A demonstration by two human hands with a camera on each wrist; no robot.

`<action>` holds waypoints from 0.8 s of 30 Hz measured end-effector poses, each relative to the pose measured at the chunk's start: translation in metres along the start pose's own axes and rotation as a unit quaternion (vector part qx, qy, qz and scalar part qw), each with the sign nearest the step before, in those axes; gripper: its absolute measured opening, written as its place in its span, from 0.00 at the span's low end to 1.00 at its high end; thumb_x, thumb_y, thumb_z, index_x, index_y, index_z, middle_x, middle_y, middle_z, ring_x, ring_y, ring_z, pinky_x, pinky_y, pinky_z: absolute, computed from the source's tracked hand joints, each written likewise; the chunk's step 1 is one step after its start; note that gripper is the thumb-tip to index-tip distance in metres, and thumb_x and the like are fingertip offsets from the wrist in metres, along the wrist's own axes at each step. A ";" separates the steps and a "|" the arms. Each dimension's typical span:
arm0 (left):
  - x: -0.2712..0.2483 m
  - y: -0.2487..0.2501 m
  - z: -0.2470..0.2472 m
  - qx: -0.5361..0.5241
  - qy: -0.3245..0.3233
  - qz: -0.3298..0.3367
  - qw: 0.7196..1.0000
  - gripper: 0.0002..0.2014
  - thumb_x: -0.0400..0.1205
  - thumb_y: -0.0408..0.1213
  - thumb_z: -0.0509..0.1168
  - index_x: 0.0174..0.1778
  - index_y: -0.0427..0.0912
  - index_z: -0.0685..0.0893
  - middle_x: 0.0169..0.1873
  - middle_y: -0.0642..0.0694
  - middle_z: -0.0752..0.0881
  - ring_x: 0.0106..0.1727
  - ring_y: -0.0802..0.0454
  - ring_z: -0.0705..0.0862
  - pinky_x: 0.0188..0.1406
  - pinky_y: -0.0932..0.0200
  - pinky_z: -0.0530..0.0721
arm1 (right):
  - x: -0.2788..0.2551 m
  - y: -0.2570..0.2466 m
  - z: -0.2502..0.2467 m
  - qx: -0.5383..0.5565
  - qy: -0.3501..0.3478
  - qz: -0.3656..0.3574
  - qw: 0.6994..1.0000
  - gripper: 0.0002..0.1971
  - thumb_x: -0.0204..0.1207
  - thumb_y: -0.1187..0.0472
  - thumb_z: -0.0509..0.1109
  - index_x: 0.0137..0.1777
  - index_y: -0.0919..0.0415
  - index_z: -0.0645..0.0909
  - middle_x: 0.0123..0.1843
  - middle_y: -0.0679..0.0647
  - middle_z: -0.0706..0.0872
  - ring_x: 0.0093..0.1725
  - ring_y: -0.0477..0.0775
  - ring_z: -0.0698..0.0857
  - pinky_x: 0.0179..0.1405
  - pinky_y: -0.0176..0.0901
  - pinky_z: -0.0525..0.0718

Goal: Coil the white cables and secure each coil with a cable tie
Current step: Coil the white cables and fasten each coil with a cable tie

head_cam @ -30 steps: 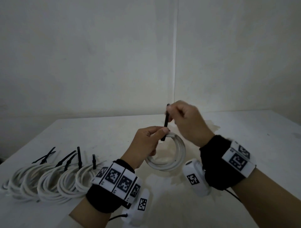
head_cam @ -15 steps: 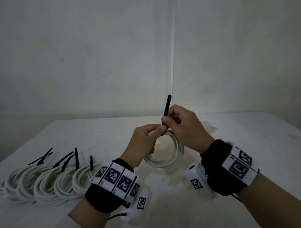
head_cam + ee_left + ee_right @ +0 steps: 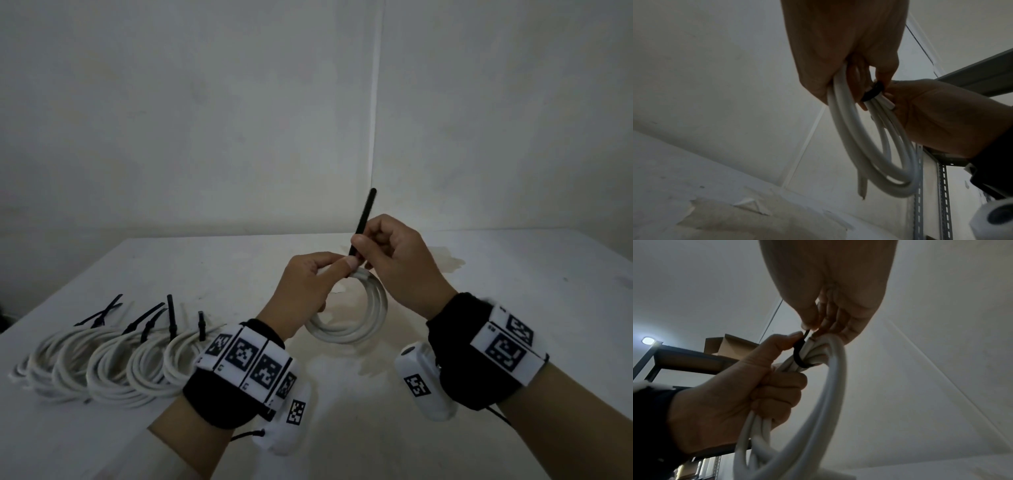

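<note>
A coil of white cable hangs above the table, held at its top by both hands. My left hand grips the bundled strands, its thumb pressed against the black cable tie. My right hand pinches the tie's tail, which sticks up and to the right above the fingers. In the right wrist view the tie's loop wraps snugly round the white cable. The left wrist view shows the same loop on the coil, with one cable end hanging loose at the bottom.
Several tied white coils with black tie tails sticking up lie in a row at the table's left front. The white table meets a bare wall behind. A metal shelf with a cardboard box shows in the right wrist view.
My right hand has pulled the tie's tail up through the head, so more black tail stands above the fingers. The loop round the coil has drawn tighter. The left hand kept its grip.
</note>
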State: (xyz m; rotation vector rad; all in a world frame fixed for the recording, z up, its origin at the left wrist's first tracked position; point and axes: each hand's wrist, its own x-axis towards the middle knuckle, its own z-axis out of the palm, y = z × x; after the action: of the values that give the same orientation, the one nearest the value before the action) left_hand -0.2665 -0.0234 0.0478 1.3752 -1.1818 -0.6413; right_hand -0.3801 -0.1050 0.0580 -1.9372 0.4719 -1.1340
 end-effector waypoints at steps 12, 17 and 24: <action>-0.010 -0.003 -0.032 -0.009 0.010 -0.069 0.998 0.14 0.84 0.44 0.56 0.37 0.42 0.79 0.25 0.49 0.75 0.24 0.57 0.74 0.26 0.67 0.76 | -0.018 0.014 0.025 0.040 -0.111 0.061 0.991 0.11 0.84 0.65 0.55 0.56 0.56 0.78 0.34 0.51 0.77 0.26 0.42 0.79 0.30 0.31 0.78; -0.029 -0.009 -0.074 0.127 -0.060 -0.094 0.986 0.09 0.83 0.34 0.61 0.51 0.52 0.82 0.45 0.44 0.86 0.44 0.53 0.84 0.43 0.62 0.86 | -0.025 0.027 0.054 0.065 -0.109 0.111 0.986 0.11 0.84 0.64 0.54 0.49 0.54 0.78 0.33 0.51 0.76 0.24 0.40 0.78 0.27 0.33 0.78; -0.046 -0.024 -0.104 0.180 -0.010 -0.110 0.977 0.11 0.81 0.31 0.64 0.57 0.43 0.85 0.41 0.40 0.88 0.40 0.54 0.85 0.43 0.62 0.87 | -0.026 0.024 0.097 0.043 -0.151 0.176 0.972 0.16 0.85 0.59 0.53 0.70 0.60 0.72 0.45 0.50 0.80 0.39 0.46 0.80 0.41 0.35 0.77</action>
State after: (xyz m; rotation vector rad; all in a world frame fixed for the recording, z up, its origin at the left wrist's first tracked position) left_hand -0.1822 0.0553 0.0337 1.8279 -1.2114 -0.6144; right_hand -0.3093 -0.0570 -0.0003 -1.8188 0.5608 -0.6118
